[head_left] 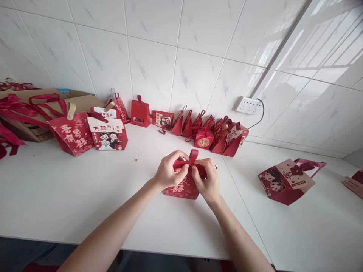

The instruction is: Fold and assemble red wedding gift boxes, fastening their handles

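In the middle of the white table a red gift box (181, 190) with pale Chinese lettering stands upright before me. A loop of red ribbon (193, 155) rises from its top edge. My left hand (172, 170) pinches the top of the box just left of the loop, thumb in front and fingers behind. On the other side of the loop, my right hand (206, 177) pinches the same top edge, its thumb close to the left one. Both hands are closed, and they cover the upper part of the box front.
Several small red gift boxes (204, 140) line the tiled wall. Two larger boxes (109, 138) stand left, beside a cardboard carton (42, 132) draped with red ribbons. Another gift box (287, 181) lies right, near another person's hand (353, 186). A power strip (248, 105) hangs on the wall.
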Demonstrator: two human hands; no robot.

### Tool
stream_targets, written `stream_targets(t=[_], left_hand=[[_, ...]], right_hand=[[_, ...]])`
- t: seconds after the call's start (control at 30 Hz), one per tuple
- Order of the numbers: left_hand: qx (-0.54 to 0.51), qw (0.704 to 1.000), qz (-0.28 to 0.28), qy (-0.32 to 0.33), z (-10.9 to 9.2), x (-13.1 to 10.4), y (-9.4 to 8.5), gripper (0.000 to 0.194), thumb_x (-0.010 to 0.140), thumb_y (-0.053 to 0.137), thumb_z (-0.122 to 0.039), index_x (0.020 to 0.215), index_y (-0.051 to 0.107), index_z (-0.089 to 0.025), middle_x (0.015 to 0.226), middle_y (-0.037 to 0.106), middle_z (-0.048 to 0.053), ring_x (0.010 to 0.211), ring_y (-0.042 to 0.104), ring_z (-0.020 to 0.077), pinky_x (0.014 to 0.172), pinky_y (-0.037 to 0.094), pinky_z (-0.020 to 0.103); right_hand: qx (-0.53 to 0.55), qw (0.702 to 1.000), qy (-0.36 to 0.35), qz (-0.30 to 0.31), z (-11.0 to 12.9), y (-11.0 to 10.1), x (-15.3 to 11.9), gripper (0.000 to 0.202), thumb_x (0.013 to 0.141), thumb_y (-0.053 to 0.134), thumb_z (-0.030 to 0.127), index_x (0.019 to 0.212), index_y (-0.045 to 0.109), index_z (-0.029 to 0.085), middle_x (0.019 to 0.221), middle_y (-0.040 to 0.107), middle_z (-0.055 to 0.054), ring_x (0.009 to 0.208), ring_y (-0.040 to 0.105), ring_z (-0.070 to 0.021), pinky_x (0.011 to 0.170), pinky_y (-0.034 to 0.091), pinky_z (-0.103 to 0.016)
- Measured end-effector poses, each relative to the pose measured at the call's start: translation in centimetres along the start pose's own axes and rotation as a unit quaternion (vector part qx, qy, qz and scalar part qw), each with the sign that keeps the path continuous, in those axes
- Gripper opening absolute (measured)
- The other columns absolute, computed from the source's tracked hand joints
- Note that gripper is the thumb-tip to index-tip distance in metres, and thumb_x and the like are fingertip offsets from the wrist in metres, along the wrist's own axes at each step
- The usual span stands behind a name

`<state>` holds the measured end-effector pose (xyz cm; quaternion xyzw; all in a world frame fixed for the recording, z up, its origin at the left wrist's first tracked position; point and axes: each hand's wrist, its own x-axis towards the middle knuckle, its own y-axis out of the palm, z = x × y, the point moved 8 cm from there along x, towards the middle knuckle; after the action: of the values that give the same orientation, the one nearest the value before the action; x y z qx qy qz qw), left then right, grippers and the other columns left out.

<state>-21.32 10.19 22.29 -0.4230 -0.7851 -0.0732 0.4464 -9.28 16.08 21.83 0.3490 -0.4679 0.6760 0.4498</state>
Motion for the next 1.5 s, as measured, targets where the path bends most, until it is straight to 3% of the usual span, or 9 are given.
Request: stream_targets(t=[0.63,0.97,1.07,1.17,1.27,1.33,1.4,1.47,1.5], left_hand=[[0.027,0.999,-0.031,-0.013,0.2,0.0,-0.2,0.008,0.080,0.053,-0.018,0.083,0.061,-0.018,0.079,0.069,0.002,0.070,0.065,0.0135,0.064,0.054,0.023],[0.015,0.999,-0.031,-0.026,0.8,-0.5,0.0,0.014,0.079,0.055,-0.020,0.093,0.056,-0.019,0.065,0.059,-0.005,0.051,0.055,0.0088,0.049,0.045,0.019],[0.036,0.999,-0.018,-0.022,0.7,0.4,0.3,0.018,0.080,0.053,-0.021,0.098,0.055,-0.020,0.071,0.063,-0.002,0.059,0.061,0.0111,0.056,0.049,0.021],[0.103,0.994,-0.021,0.001,-1.3,0.4,-0.3,0.034,0.081,0.055,-0.025,0.114,0.052,-0.018,0.091,0.069,0.005,0.086,0.067,0.0188,0.078,0.055,0.032],[0.151,0.987,-0.050,0.012,-4.9,-4.2,-1.7,0.029,0.082,0.055,-0.032,0.109,0.058,-0.021,0.110,0.067,0.011,0.110,0.062,0.0278,0.093,0.052,0.047],[0.066,0.995,0.068,0.026,-7.1,-10.2,0.2,0.009,0.083,0.057,-0.034,0.089,0.063,-0.031,0.091,0.071,0.002,0.090,0.068,0.0229,0.078,0.058,0.039],[-0.026,0.981,0.187,0.052,-8.7,-17.9,2.7,0.012,0.082,0.060,-0.031,0.070,0.060,-0.031,0.074,0.069,-0.003,0.070,0.068,0.0157,0.065,0.058,0.029],[0.017,0.989,0.146,-0.006,-6.5,-24.4,2.6,0.018,0.083,0.058,-0.033,0.066,0.058,-0.027,0.062,0.065,-0.001,0.060,0.065,0.0158,0.059,0.056,0.030],[0.071,0.988,0.086,-0.106,-3.6,-27.2,1.4,0.021,0.086,0.053,-0.033,0.068,0.059,-0.026,0.060,0.063,-0.001,0.058,0.063,0.0152,0.060,0.056,0.030]], right_hand=[[0.000,1.000,0.012,0.004,-0.6,0.3,-0.1,0.008,0.092,0.053,0.015,0.093,0.055,0.023,0.080,0.054,0.001,0.069,0.054,-0.0127,0.059,0.046,-0.026],[-0.005,1.000,0.011,0.001,-0.4,0.2,0.0,0.007,0.092,0.053,0.016,0.089,0.053,0.022,0.077,0.053,0.001,0.066,0.053,-0.0127,0.056,0.044,-0.026],[-0.009,1.000,0.009,0.004,-0.4,0.0,0.1,0.005,0.092,0.053,0.017,0.090,0.054,0.022,0.077,0.055,0.000,0.067,0.054,-0.0134,0.057,0.044,-0.026],[-0.019,1.000,0.008,-0.002,-0.7,-0.4,0.1,0.003,0.091,0.054,0.019,0.089,0.055,0.021,0.077,0.055,0.000,0.067,0.055,-0.0138,0.057,0.044,-0.027],[-0.034,0.999,0.000,-0.008,-1.0,-0.9,-0.1,0.005,0.090,0.055,0.021,0.086,0.057,0.021,0.076,0.056,-0.001,0.067,0.055,-0.0144,0.057,0.044,-0.028],[-0.045,0.999,-0.003,-0.014,-1.5,-1.3,-0.3,0.006,0.090,0.057,0.024,0.085,0.059,0.020,0.076,0.057,-0.002,0.066,0.054,-0.0144,0.056,0.042,-0.029],[-0.056,0.998,0.003,-0.023,-2.2,-1.9,-0.5,0.009,0.089,0.059,0.027,0.083,0.061,0.020,0.074,0.057,-0.003,0.064,0.053,-0.0139,0.057,0.041,-0.031],[-0.056,0.998,0.030,-0.031,-3.3,-2.4,-0.8,0.014,0.088,0.062,0.033,0.082,0.063,0.021,0.076,0.058,-0.005,0.067,0.056,-0.0150,0.060,0.040,-0.034],[-0.054,0.996,0.058,-0.037,-3.9,-2.6,-1.0,0.017,0.087,0.063,0.037,0.082,0.064,0.021,0.079,0.059,-0.006,0.074,0.059,-0.0175,0.064,0.041,-0.036]])
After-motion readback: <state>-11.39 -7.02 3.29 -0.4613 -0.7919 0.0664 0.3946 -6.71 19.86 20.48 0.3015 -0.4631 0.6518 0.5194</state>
